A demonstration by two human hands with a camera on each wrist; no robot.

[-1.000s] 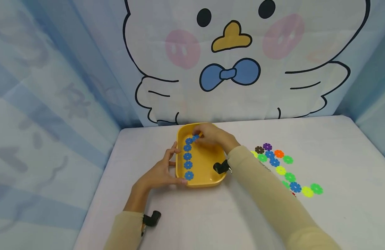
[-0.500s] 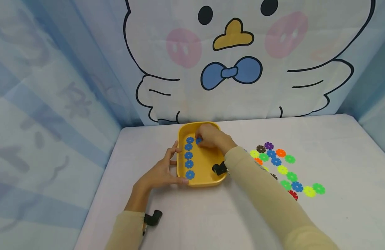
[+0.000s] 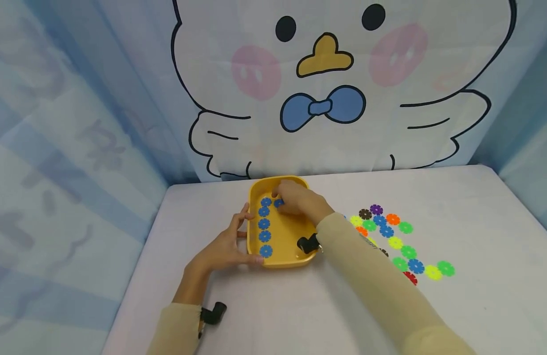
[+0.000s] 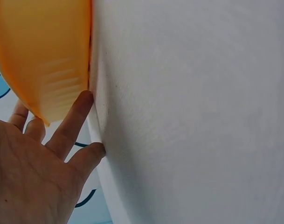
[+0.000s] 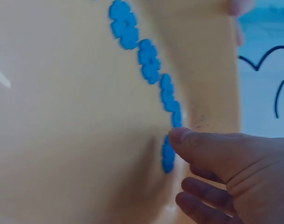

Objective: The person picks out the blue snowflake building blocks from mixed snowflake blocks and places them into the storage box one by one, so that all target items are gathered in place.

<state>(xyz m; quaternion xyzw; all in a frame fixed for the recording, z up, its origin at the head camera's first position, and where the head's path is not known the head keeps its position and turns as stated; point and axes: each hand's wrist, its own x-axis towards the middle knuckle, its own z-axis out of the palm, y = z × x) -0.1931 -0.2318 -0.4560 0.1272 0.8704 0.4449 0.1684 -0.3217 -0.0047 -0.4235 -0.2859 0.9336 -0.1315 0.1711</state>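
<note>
Head view records a white table (image 3: 264,315) extending beneath both hands. On it stands a yellow tray (image 3: 284,236), lying between the two hands: left fingers against its left wall, right fingers inside its far half. Its long axis runs away from the person, one short side near, the other far.

Left hand (image 3: 224,249): fingers spread and slightly bent, touching the tray's left side; thumb at the near-left corner.

Right hand (image 3: 297,199): fingers drawn in, thumb and forefinger close together about a blue disc (image 3: 279,202). The grip's tightness cannot be told.

Multicoloured discs (image 3: 408,252) lie on the table to the right of the right fingers, some partly hidden by the right sleeve (image 3: 375,276).

A row of five blue discs (image 3: 263,224) lies in the tray, left of the right fingers and just inside the left fingers. Its line parallels the tray's long axis.

The single disc sits at the right thumb tip, near the row's far end. It is round and notched; the right wrist view shows it nearly edge-on, its longer outline upright.
</note>
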